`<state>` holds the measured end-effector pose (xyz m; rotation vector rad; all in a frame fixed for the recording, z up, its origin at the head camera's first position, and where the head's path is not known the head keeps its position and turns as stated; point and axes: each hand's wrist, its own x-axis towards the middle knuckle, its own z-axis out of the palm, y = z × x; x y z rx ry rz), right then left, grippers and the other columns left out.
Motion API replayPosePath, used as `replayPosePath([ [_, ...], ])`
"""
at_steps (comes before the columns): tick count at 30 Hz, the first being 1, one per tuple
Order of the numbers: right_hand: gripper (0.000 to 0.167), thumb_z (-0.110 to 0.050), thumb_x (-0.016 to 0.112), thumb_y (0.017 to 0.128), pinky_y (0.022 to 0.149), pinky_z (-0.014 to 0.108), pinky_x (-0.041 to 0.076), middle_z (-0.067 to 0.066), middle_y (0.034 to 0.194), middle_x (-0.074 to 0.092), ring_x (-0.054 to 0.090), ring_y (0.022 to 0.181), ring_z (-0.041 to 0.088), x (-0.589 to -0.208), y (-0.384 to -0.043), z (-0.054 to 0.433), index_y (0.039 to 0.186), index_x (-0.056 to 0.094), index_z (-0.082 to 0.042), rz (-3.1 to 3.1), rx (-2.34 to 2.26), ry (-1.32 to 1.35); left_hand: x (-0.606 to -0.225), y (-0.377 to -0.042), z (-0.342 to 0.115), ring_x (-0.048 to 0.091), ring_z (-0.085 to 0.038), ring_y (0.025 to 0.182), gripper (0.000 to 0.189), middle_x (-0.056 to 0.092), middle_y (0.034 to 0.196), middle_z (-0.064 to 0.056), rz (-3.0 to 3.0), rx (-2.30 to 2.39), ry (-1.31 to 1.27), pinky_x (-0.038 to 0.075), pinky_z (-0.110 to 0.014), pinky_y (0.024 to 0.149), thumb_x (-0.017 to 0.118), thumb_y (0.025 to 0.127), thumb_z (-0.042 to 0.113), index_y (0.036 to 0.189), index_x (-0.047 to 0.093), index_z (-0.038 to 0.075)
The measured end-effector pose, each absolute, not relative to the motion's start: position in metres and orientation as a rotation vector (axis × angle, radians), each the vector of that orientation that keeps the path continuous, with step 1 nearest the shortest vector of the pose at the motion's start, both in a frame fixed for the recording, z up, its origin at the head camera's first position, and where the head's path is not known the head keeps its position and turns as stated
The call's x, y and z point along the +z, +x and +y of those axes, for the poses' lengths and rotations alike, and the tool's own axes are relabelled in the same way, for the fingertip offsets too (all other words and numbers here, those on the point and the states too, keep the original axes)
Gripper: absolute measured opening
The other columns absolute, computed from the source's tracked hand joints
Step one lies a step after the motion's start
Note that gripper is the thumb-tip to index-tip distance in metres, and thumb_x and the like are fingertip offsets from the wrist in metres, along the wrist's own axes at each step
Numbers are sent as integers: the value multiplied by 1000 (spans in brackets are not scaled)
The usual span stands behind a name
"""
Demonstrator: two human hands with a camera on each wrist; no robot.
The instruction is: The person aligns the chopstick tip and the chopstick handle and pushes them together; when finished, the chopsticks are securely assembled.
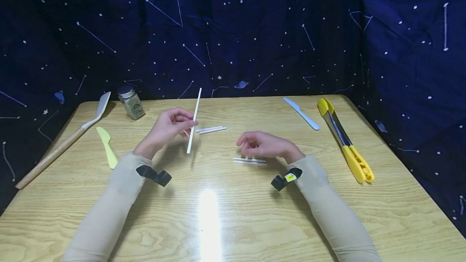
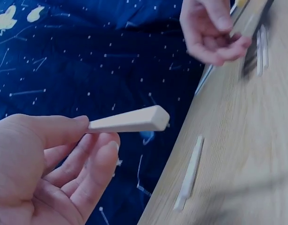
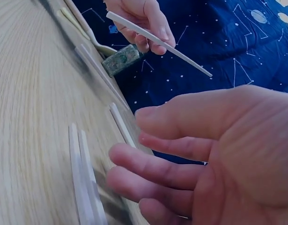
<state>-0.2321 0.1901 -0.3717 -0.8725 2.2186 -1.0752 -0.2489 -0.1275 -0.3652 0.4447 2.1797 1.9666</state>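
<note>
My left hand (image 1: pixel 174 125) pinches a white chopstick (image 1: pixel 197 104) between thumb and fingertips, holding it up above the table at a steep slant. In the left wrist view its thick square end (image 2: pixel 155 117) points away from the hand. To the right, my right hand (image 1: pixel 263 144) hovers with loosely bent fingers and nothing in them. Just below that hand, two white chopsticks (image 1: pixel 251 163) lie side by side on the table. Another pair of white chopsticks (image 1: pixel 212 130) rests farther back, near my left fingertips.
At left lie a long wooden-handled spatula (image 1: pixel 65 144) and a yellow-green plastic knife (image 1: pixel 108 148), with a spice jar (image 1: pixel 132 103) behind them. A blue plastic knife (image 1: pixel 301 113) and yellow-ended tongs (image 1: pixel 346 140) lie at right. A dark starry cloth (image 1: pixel 233 31) hangs behind the table.
</note>
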Motion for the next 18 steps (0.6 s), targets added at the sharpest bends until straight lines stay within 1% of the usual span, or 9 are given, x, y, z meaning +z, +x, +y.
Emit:
replayPosePath([
  [2,29,-6,59,92,84,30,47,14,96,69,58,84,14,-372,-232,190,118,54,5,2228,-1044,-883,-366,-251,-131,64,-12,64,21,69,78,6,2225,1929,412,57,-31,58,64,89,1,106,54,-8],
  [5,22,-7,60,90,85,31,47,8,93,68,58,85,13,-374,-232,190,111,59,1,2256,-985,-883,-368,-253,-134,64,-14,63,24,67,80,0,2268,1872,390,56,-27,56,64,89,0,107,53,-11],
  [7,18,-7,61,88,84,31,47,5,92,66,58,85,14,-375,-232,190,105,61,-1,2277,-954,-871,-370,-253,-135,63,-14,63,24,67,81,-3,2278,1845,400,55,-26,55,64,88,-1,107,53,-13],
  [9,15,-7,62,87,83,30,48,3,90,65,58,84,14,-375,-232,189,101,62,-2,2292,-930,-859,-372,-254,-136,62,-14,63,24,67,81,-4,2274,1829,416,55,-26,55,63,88,-2,106,52,-13],
  [12,15,-6,64,85,80,28,48,3,89,64,57,83,14,-376,-232,189,100,62,-3,2302,-916,-832,-377,-257,-140,62,-12,62,23,68,80,-2,2276,1818,429,55,-25,56,62,89,-3,106,52,-14],
  [18,16,-5,66,83,74,25,46,2,85,61,55,79,12,-377,-232,189,98,62,-3,2305,-881,-797,-385,-264,-154,63,-9,62,23,66,82,-4,2312,1800,381,54,-24,58,61,89,-4,108,50,-13],
])
